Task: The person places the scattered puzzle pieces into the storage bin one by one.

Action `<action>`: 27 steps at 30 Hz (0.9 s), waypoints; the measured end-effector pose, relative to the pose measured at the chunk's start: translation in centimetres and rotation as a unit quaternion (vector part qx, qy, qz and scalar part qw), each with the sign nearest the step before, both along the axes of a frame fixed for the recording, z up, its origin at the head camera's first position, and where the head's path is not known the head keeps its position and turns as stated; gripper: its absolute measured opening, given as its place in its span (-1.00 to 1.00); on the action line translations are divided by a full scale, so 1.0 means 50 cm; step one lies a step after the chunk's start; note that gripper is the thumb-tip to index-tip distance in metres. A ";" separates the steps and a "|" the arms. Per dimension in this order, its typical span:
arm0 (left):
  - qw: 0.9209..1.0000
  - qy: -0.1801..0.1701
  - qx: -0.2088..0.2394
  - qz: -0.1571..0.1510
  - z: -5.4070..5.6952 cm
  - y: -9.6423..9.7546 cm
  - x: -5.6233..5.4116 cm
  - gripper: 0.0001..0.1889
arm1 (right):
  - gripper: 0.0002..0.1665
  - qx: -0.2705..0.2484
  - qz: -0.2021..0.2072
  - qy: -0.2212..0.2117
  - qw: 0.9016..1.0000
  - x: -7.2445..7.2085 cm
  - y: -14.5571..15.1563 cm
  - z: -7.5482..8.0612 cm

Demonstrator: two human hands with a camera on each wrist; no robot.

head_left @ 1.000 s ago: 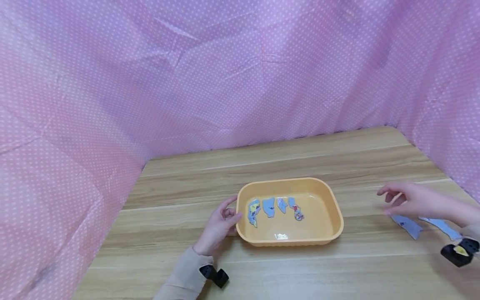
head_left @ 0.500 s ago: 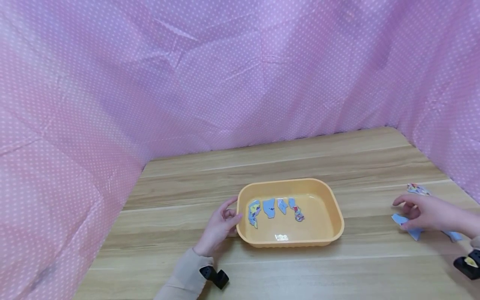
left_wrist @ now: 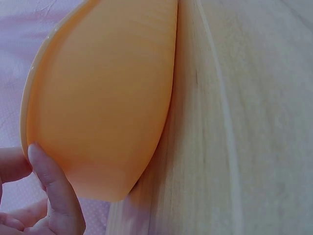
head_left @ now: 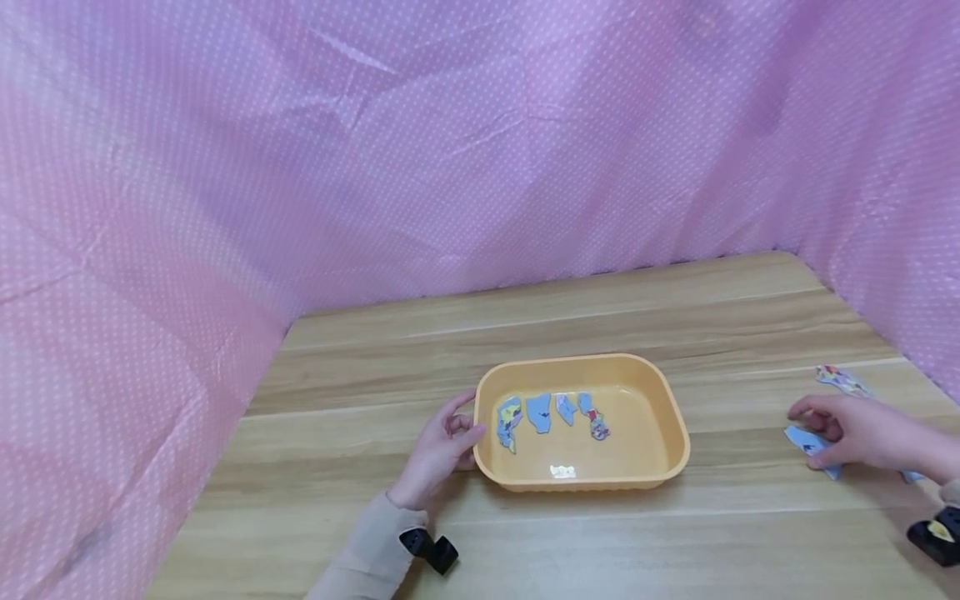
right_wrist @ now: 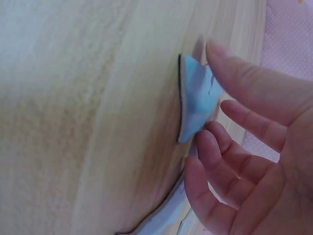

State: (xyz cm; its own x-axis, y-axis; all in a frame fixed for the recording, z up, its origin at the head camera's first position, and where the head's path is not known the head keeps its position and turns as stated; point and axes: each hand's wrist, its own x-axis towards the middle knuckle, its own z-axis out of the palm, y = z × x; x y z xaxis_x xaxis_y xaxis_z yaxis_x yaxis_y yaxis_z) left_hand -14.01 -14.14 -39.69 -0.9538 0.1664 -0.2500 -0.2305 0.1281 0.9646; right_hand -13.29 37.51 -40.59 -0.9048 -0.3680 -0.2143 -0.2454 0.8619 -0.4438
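Toward the lower right of the head view, I see a right hand (head_left: 858, 429) bent over a blue piece (right_wrist: 195, 103) at the wooden tabletop (head_left: 585, 542). Its fingers are curled, with a gap between them and the thumb, which overlaps one edge of the piece; whether they pinch it I cannot tell. Just above that hand, near the right edge of the frame, lies a many-coloured piece (head_left: 842, 380), partly hidden, and below the wrist pokes the tip of another blue piece (head_left: 911, 477). Near the middle of the frame's lower half sits an orange tray (head_left: 641, 425), well apart from the right hand. At its left end a left hand (head_left: 435, 458) holds on, thumb and bent forefinger pinching the edge. Inside, from the left of the tray to just past its middle, four flat pieces lie in a row: a blue-and-yellow piece (head_left: 509, 421), a broad blue piece (head_left: 538, 412), a smaller blue piece (head_left: 566, 409) and a narrow piece with a red patch (head_left: 597, 423). A beige sleeve (head_left: 367, 550) comes in from the bottom edge, and pink dotted cloth (head_left: 450, 150) fills the upper frame.
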 end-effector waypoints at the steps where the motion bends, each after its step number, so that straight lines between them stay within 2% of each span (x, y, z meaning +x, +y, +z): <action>1: 1.000 0.000 0.001 -0.001 0.000 0.000 0.000 -0.41 | -0.32 0.002 -0.003 -0.001 1.000 0.000 -0.001 0.000; 8: 1.000 0.001 0.003 -0.002 0.002 0.001 0.000 -0.40 | -0.38 -0.005 -0.002 0.006 1.000 0.005 -0.004 -0.003; 15: 1.000 -0.003 0.005 0.001 -0.001 -0.001 0.001 -0.40 | -0.42 0.011 -0.013 0.014 1.000 0.007 -0.012 -0.004; 23: 1.000 -0.003 -0.006 0.001 -0.004 -0.003 -0.003 -0.41 | -0.57 -0.013 0.028 0.076 0.997 0.007 -0.011 -0.017; 27: 1.000 0.000 -0.002 0.000 -0.002 -0.001 -0.004 -0.41 | -0.68 -0.027 0.043 0.082 0.995 0.002 -0.010 -0.016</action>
State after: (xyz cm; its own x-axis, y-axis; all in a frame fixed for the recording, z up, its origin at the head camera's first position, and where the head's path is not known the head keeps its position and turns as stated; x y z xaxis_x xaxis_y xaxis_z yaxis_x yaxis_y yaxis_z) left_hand -14.19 -14.21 -39.81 -0.9538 0.1655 -0.2509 -0.2307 0.1319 0.9640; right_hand -13.19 36.99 -41.42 -0.8907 -0.4525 -0.0437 -0.3903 0.8105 -0.4367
